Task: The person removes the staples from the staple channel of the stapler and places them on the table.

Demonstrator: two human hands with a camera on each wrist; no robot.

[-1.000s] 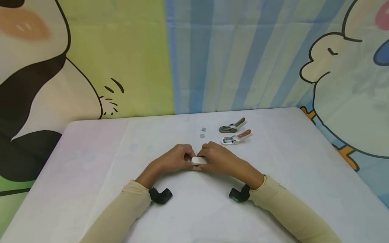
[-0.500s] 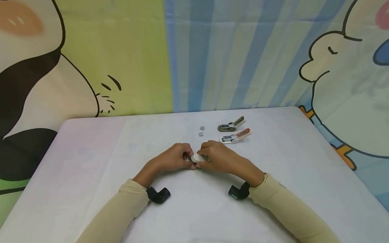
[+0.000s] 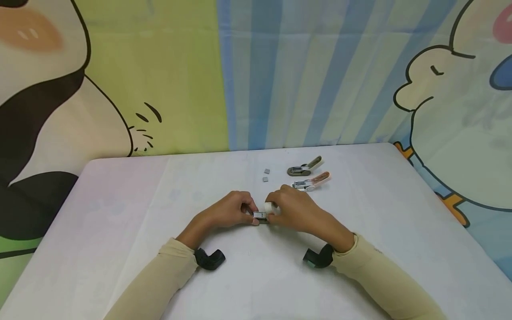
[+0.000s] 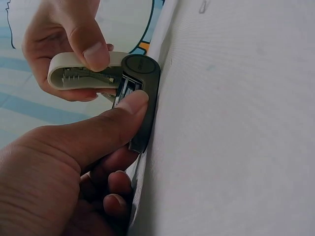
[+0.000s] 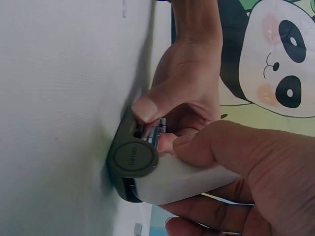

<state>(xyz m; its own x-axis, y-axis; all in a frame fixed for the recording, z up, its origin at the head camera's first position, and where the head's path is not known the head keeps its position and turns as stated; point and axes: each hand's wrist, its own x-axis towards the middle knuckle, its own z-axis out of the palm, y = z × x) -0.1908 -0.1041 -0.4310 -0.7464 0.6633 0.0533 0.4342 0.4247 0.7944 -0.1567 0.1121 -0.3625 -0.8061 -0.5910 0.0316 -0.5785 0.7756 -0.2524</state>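
Note:
A small stapler (image 4: 152, 78) with a dark green base and a cream upper arm stands opened wide between both hands, close over the white table. My left hand (image 3: 228, 209) pinches its base, thumb on the inner side by the metal staple channel (image 3: 260, 215). With thumb and fingers my right hand (image 3: 296, 209) grips the cream upper arm (image 4: 61, 73), which is swung up at about a right angle to the base. A spring shows inside that arm in the left wrist view. Part of the channel is hidden behind the left thumb.
Beyond the right hand lie two more opened staplers, an olive one (image 3: 298, 171) and a white one with a brownish-orange handle (image 3: 306, 185). Two small grey staple strips (image 3: 266, 171) lie to their left. A cartoon-print curtain (image 3: 264, 75) hangs behind the table's back edge.
The right hand has swung the cream arm up and to the right, so the metal channel now shows. The left hand has stayed nearly still on the base.

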